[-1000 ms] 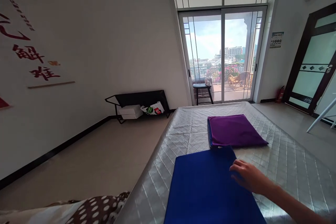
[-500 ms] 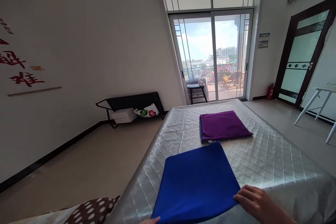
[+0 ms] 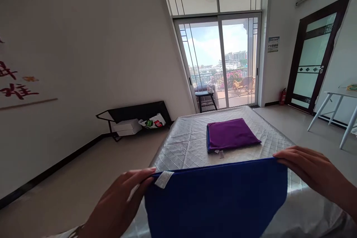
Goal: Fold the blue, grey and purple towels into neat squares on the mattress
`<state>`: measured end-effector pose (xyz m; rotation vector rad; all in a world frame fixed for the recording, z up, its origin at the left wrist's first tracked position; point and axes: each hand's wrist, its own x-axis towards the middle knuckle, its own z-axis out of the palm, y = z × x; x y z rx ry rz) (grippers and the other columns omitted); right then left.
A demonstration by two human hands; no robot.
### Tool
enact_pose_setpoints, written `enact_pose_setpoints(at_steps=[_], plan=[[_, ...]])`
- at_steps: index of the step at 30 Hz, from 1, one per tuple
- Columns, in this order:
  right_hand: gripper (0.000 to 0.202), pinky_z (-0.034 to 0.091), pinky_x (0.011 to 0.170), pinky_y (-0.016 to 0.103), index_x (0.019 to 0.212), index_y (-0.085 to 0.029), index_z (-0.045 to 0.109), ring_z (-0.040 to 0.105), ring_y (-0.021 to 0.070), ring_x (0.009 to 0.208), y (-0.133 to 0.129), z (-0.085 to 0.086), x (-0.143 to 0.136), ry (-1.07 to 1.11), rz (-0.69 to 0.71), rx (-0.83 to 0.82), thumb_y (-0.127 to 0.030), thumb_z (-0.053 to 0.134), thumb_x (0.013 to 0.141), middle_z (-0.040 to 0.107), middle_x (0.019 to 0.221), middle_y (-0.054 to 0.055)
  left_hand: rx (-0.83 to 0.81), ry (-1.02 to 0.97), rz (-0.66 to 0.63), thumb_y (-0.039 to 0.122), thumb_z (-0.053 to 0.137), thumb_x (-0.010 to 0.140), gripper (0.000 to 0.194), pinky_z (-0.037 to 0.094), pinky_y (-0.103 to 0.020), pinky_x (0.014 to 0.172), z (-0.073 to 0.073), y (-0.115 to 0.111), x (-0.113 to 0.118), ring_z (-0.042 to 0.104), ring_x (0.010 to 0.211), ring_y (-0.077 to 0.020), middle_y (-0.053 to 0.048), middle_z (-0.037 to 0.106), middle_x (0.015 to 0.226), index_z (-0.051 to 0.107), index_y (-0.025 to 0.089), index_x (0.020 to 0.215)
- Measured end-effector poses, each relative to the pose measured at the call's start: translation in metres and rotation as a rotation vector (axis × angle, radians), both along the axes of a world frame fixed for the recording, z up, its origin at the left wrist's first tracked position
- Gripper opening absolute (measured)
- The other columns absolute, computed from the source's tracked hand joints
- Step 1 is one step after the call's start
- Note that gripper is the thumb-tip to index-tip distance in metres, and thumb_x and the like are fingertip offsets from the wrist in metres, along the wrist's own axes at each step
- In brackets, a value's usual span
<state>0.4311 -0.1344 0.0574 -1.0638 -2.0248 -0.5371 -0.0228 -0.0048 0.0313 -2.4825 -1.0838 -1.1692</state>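
Note:
A flat blue fabric cover (image 3: 214,200), like a cushion cover, hangs from both hands with its upper edge stretched between them. My left hand (image 3: 119,199) pinches its left corner, beside a small white label (image 3: 164,179). At the opposite corner, the fingers of my right hand (image 3: 309,165) are closed on the same edge. Beyond the blue cover, a purple fabric cover (image 3: 232,134) lies flat on the silver quilted surface (image 3: 178,145), with blue fabric showing beneath its left side and small labels at its near edge.
A low black rack (image 3: 135,113) stands by the left wall, holding white boxes (image 3: 126,127) and a printed bag (image 3: 153,122). Behind are a sliding glass door (image 3: 220,63) and a dark stool (image 3: 205,96). A white table (image 3: 338,95) and a fire extinguisher (image 3: 282,97) are at the right.
Both hands have raised the near edge of the blue cover off the silver surface, so it now hangs upright and its label shows. The view has shifted slightly to the right.

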Motion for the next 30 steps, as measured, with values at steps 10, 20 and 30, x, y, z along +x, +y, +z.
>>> enact_pose_setpoints(at_steps=[10, 20, 30], plan=[[0.028, 0.054, 0.065, 0.028, 0.094, -0.022, 0.076, 0.071, 0.0173, 0.069, 0.176, 0.015, 0.083, 0.075, -0.284, -0.287, -0.038, 0.052, 0.098, 0.076, 0.092, 0.005, -0.292, 0.128, -0.167, 0.044, 0.041, 0.097, 0.036, 0.053, -0.028, 0.074, 0.042, 0.184, 0.145, 0.071, 0.073, -0.0201, -0.003, 0.075, 0.081, 0.066, 0.022, 0.11], [0.025, 0.056, 0.078, 0.034, 0.105, -0.021, 0.071, 0.072, 0.0192, 0.076, 0.26, -0.01, 0.111, 0.468, -0.317, -0.407, -0.035, 0.053, 0.096, 0.075, 0.103, 0.008, -0.223, -0.121, -0.047, 0.028, 0.038, 0.103, 0.028, 0.054, -0.031, 0.074, -0.013, 0.253, 0.205, 0.071, 0.072, -0.0172, -0.007, 0.074, 0.09, 0.061, 0.016, 0.113], [0.022, 0.055, 0.091, 0.038, 0.087, -0.025, 0.071, 0.071, 0.0244, 0.099, 0.22, -0.197, 0.107, 0.469, -0.303, -0.65, -0.031, 0.051, 0.085, 0.075, 0.106, 0.007, -0.351, -0.009, -0.079, 0.017, 0.046, 0.094, 0.02, 0.056, -0.042, 0.088, -0.202, 0.192, 0.197, 0.071, 0.094, -0.0237, -0.008, 0.074, 0.103, 0.065, 0.021, 0.097]])
